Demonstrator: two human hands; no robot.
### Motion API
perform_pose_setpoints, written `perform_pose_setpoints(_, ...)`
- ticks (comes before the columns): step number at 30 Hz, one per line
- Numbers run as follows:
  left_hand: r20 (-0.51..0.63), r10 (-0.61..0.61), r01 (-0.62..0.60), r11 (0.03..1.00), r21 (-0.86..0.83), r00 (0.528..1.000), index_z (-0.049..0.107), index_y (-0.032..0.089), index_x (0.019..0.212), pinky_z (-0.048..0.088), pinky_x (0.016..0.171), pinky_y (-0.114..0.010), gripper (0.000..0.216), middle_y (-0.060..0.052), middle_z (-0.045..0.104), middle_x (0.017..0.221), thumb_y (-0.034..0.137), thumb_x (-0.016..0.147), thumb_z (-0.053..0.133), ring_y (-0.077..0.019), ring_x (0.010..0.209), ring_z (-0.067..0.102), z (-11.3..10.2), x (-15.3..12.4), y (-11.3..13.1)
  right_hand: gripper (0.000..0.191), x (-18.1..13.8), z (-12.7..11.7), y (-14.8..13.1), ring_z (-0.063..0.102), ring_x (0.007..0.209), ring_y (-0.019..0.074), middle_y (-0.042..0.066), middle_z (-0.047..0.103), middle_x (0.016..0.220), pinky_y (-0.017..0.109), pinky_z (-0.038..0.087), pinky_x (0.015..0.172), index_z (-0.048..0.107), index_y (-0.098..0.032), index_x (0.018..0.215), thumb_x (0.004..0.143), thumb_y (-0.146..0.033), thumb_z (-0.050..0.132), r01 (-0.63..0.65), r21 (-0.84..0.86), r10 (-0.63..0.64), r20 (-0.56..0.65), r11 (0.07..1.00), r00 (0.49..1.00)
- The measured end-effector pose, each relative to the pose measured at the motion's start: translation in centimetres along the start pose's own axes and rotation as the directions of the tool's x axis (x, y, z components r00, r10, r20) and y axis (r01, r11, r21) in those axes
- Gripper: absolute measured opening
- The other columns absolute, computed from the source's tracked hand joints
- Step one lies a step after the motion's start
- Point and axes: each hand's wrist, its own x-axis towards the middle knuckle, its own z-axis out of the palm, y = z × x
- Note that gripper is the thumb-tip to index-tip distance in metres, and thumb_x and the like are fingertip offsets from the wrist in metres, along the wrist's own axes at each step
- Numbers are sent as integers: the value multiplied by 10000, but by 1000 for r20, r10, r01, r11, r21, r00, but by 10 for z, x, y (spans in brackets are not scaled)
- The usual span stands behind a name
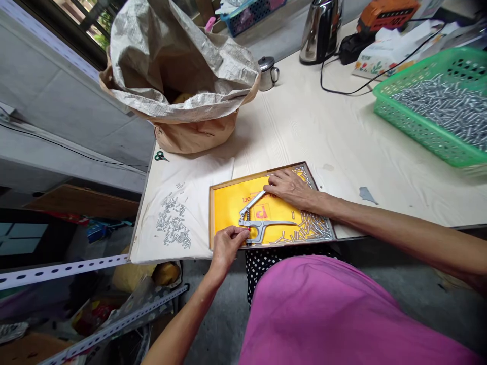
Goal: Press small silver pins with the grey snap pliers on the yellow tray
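Observation:
A pair of metal hand press pliers (261, 228) lies in a shallow tray (228, 183) lined with yellow plastic. The handles are spread apart. My right hand (289, 190) is closed around the end of the upper handle. At the jaw end, my left hand (228, 246) pinches with thumb and fingers beside a small red part; what lies between the fingertips is too small to tell. Many small silvery spring-like pieces (314, 226) are gathered at the right side of the tray. A loose pile of similar pieces (173, 220) lies on the white cloth to the left.
A large woven sack (198, 134) stands behind the tray, with green-handled scissors (161, 156) near its base. To the right sits a green basket (418, 133) full of silvery pieces. A metal mug (267, 74), a kettle (319, 33) and a black cord (346, 93) are further back.

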Motion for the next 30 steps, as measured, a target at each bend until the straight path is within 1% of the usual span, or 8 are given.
perform_pose_setpoints(8, 45, -42, 38, 995, 88, 998, 735, 141, 716, 400, 555, -244, 414, -52, 685, 654, 546, 634, 715, -152, 599, 561, -3, 4, -2, 271, 0, -1, -1, 448, 932, 240, 96, 613, 1011, 366, 265, 792, 633, -185, 1078, 1010, -201, 371, 16, -11, -16, 19, 1000, 1000)
perform_pose_setpoints(13, 69, -61, 49, 983, 176, 996, 723, 135, 692, 334, 516, -236, 439, -28, 632, 600, 569, 636, 686, -134, 563, 508, -6, 8, -1, 260, 1, 1, 0, 446, 927, 240, 93, 616, 992, 368, 258, 781, 639, -193, 1067, 1003, -204, 387, 12, -7, -12, 21, 1000, 1000)
perform_pose_setpoints(19, 137, -109, 72, 966, 249, 984, 721, 122, 687, 336, 547, -245, 410, 1, 595, 566, 528, 641, 691, -122, 547, 489, -9, 11, 3, 256, 1, 0, 1, 449, 905, 238, 89, 622, 958, 370, 245, 765, 636, -198, 1065, 994, -182, 391, 21, -21, -21, 26, 1000, 999)
perform_pose_setpoints(22, 138, -132, 94, 963, 254, 982, 712, 120, 671, 331, 539, -241, 386, 13, 570, 542, 505, 645, 691, -118, 532, 483, -10, 11, 3, 257, 1, 0, 1, 453, 908, 238, 89, 624, 956, 372, 245, 768, 633, -198, 1063, 994, -178, 387, 23, -18, -22, 29, 1000, 999)
perform_pose_setpoints(25, 122, -155, 119, 958, 260, 980, 720, 117, 688, 340, 537, -239, 360, 11, 579, 545, 473, 648, 691, -123, 536, 499, -10, 11, 4, 256, 1, -1, 1, 457, 913, 237, 87, 627, 946, 373, 248, 772, 632, -201, 1063, 992, -180, 387, 25, -5, -25, 38, 1000, 999)
perform_pose_setpoints(30, 112, -167, 127, 946, 297, 980, 709, 122, 669, 333, 533, -233, 303, 16, 576, 541, 422, 653, 668, -116, 532, 496, -9, 11, 8, 243, 1, -1, 1, 461, 918, 236, 86, 632, 938, 373, 257, 772, 634, -208, 1052, 982, -180, 404, 16, 7, -16, 47, 1000, 999)
